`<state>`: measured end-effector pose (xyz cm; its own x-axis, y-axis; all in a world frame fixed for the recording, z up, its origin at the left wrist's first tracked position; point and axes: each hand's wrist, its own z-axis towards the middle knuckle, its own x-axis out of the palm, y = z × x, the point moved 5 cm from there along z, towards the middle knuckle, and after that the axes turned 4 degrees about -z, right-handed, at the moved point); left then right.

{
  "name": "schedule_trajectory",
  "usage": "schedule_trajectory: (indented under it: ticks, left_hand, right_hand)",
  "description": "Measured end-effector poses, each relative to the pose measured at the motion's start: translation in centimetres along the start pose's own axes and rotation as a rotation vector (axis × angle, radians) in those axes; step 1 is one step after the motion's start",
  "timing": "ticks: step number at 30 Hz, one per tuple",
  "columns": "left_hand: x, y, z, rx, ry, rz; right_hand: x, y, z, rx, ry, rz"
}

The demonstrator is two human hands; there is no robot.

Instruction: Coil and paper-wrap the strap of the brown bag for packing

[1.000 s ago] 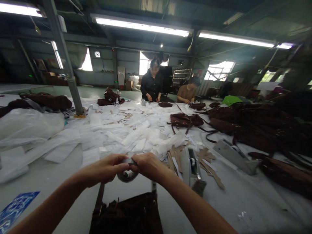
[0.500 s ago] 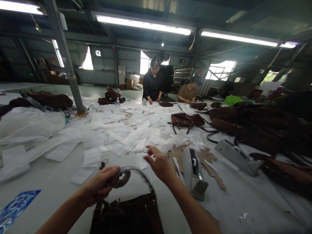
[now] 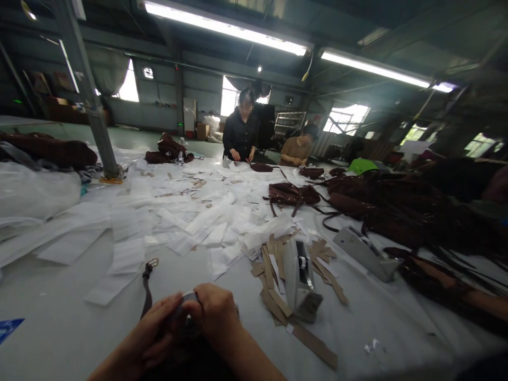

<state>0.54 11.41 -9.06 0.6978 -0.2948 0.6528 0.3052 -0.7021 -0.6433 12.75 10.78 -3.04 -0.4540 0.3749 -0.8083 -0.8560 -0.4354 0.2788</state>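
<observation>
My left hand (image 3: 161, 330) and my right hand (image 3: 218, 312) are close together at the bottom of the view. Both are closed on a grey-brown bag strap (image 3: 188, 300), looped or coiled between the fingers; the fingers hide most of it. A free strap end (image 3: 146, 293) with a metal clasp (image 3: 151, 263) sticks up left of my left hand. Below the hands is the dark brown handbag (image 3: 190, 362), mostly in shadow and covered by my hands and forearms.
A grey tape dispenser (image 3: 304, 286) stands to the right among brown paper strips (image 3: 273, 304), with a second dispenser (image 3: 367, 254) beyond. White sheets (image 3: 190, 222) litter the table. Brown bags (image 3: 381, 203) are heaped at right; a pillar (image 3: 89, 100) rises at left. Two people (image 3: 241, 132) work opposite.
My right hand has come down and left from above the table to join my left hand at the strap. My left hand and the bag sit lower. The view has turned slightly right.
</observation>
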Motion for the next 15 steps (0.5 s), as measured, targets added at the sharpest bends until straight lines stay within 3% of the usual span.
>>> schedule_trajectory:
  ticks: [5, 10, 15]
  left_hand:
    - [-0.9, 1.0, 0.8, -0.082, 0.068, -0.064]
    - [-0.8, 1.1, 0.9, -0.004, -0.029, -0.106]
    - [-0.9, 2.0, 1.0, -0.098, -0.113, -0.045]
  right_hand:
    - [0.0, -0.3, 0.3, -0.065, -0.087, -0.081]
    - [0.5, -1.1, -0.6, -0.046, -0.142, -0.105]
    - [2.0, -1.4, -2.2, 0.038, -0.146, -0.137]
